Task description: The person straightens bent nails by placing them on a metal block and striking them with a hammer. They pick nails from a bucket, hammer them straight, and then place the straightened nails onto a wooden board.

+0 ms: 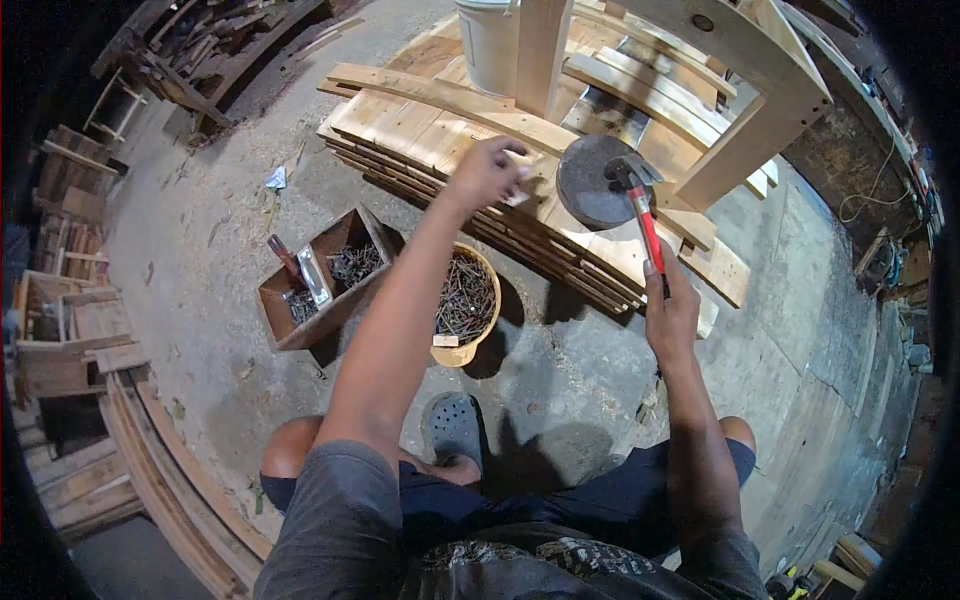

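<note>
My right hand (672,310) grips a hammer (646,225) by its red and black handle, the head lying over a round dark disc (590,185). That disc rests on a stack of wooden boards (400,125). Above the stack's near edge, left of the disc, is my left hand (486,175), slightly blurred, with curled fingers. Something small and pale shows at its fingertips; I cannot tell what it is. Below the left forearm stands a yellow bucket (490,316) of nails (465,298), with a small wood block (446,341) on its near side.
A divided wooden box (335,290) on the floor holds nails and a red-handled tool (284,255). Behind the stack are a white bucket (488,45) and an upright wooden frame (735,150). Long planks (165,480) lie at left. My grey clog (453,428) is near the nail bucket.
</note>
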Motion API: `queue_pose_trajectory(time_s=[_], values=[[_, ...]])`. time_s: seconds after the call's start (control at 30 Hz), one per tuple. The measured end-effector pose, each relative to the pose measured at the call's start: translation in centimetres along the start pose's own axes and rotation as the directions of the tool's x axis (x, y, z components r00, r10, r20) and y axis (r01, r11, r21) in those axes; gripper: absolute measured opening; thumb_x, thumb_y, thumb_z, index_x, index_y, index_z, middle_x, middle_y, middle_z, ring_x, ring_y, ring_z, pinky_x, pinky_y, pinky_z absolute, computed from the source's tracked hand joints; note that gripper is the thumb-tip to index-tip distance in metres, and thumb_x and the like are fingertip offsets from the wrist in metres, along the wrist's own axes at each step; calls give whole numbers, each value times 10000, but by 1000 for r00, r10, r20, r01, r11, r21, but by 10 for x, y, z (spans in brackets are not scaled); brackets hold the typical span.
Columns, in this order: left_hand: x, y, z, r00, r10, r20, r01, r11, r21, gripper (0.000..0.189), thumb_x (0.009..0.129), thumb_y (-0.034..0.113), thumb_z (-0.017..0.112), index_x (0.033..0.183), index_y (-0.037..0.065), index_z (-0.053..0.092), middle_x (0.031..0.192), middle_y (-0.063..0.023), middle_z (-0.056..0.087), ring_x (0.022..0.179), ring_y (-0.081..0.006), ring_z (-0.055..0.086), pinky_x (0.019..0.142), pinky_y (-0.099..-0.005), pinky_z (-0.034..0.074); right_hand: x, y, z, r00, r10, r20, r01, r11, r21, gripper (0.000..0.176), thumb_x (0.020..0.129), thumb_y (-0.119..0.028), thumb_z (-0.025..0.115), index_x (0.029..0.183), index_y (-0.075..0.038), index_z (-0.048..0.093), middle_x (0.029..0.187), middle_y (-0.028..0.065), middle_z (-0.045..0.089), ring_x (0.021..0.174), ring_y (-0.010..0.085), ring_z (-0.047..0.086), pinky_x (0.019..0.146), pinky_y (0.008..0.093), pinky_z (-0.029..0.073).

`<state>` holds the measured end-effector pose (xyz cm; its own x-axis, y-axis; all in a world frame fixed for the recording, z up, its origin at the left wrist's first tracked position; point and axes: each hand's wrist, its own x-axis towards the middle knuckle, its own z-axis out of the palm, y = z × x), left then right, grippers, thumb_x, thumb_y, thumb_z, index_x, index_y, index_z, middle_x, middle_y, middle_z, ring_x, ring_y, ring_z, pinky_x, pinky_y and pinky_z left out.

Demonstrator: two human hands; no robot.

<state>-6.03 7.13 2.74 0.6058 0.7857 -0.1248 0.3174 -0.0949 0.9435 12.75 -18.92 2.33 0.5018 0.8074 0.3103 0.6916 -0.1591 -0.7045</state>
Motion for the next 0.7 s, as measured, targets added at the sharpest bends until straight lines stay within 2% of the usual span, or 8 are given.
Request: queue_pose_trajectory(time_s=[0.07, 0.13, 0.17, 0.23, 0.3, 0.4, 0.5, 0.7], values=[[11, -14, -20, 998, 27, -65, -17, 987, 159, 261, 852, 114, 689, 1090, 41, 610, 816, -98, 667, 733, -196, 648, 662, -305, 504, 3, 4, 2, 998, 61, 23, -61, 998, -1, 379, 974, -254, 533, 1307, -75, 543, 1090, 241, 638, 1017, 330, 639, 858, 372, 477], [12, -14, -28, 952, 243, -184, -67, 756, 651, 249, 848, 129, 652, 1079, 41, 631, 863, -157, 675, 806, -303, 652, 763, -385, 516, 3, 11, 8, 997, 60, 44, -58, 997, -48, 377, 971, -254, 535, 1301, -71, 547, 1117, 240, 630, 1026, 342, 633, 865, 380, 477], [15, -12, -29, 955, 236, -181, -63, 754, 654, 249, 848, 129, 652, 1079, 41, 631, 863, -157, 675, 806, -303, 652, 763, -385, 516, 3, 11, 9, 997, 66, 48, -64, 997, -43, 377, 971, -254, 535, 1301, -71, 547, 1117, 240, 630, 1026, 342, 633, 865, 380, 477], [24, -10, -31, 943, 316, -101, -70, 486, 871, 267, 839, 169, 613, 1075, 44, 624, 913, -178, 654, 890, -374, 617, 825, -453, 489, 4, 14, 13, 999, 13, 34, -11, 998, -62, 377, 971, -258, 533, 1297, -69, 549, 1135, 232, 625, 1033, 358, 624, 870, 387, 476], [28, -16, -35, 859, 508, -55, -91, 258, 962, 262, 838, 212, 600, 1048, 57, 629, 927, -165, 638, 935, -355, 602, 831, -468, 475, 5, 17, 16, 997, -70, -11, 68, 989, -133, 346, 960, -212, 541, 1288, -102, 545, 1033, 201, 638, 937, 375, 623, 791, 425, 491], [17, -3, -44, 816, 570, 99, -193, 107, 975, 226, 854, 237, 599, 996, 63, 625, 957, -166, 622, 904, -349, 601, 806, -458, 480, 6, 20, 19, 997, -72, -14, 71, 995, -76, 351, 970, -226, 526, 1301, -110, 533, 1084, 212, 630, 981, 368, 625, 811, 416, 492], [-26, -2, -42, 896, 369, 248, -323, 157, 933, 215, 868, 251, 594, 962, 59, 618, 949, -165, 621, 892, -341, 603, 782, -453, 485, 10, 18, 19, 999, 32, 21, -31, 998, -58, 358, 981, -268, 502, 1313, -135, 518, 1065, 237, 627, 999, 404, 607, 814, 422, 487], [-102, -103, -46, 871, 89, 484, -486, 299, 821, 197, 865, 220, 600, 875, 26, 633, 873, -166, 634, 880, -342, 612, 786, -445, 489, 15, 23, 19, 983, 155, 102, -150, 987, -57, 362, 989, -309, 482, 1306, -135, 498, 911, 257, 640, 865, 439, 624, 705, 471, 479]])
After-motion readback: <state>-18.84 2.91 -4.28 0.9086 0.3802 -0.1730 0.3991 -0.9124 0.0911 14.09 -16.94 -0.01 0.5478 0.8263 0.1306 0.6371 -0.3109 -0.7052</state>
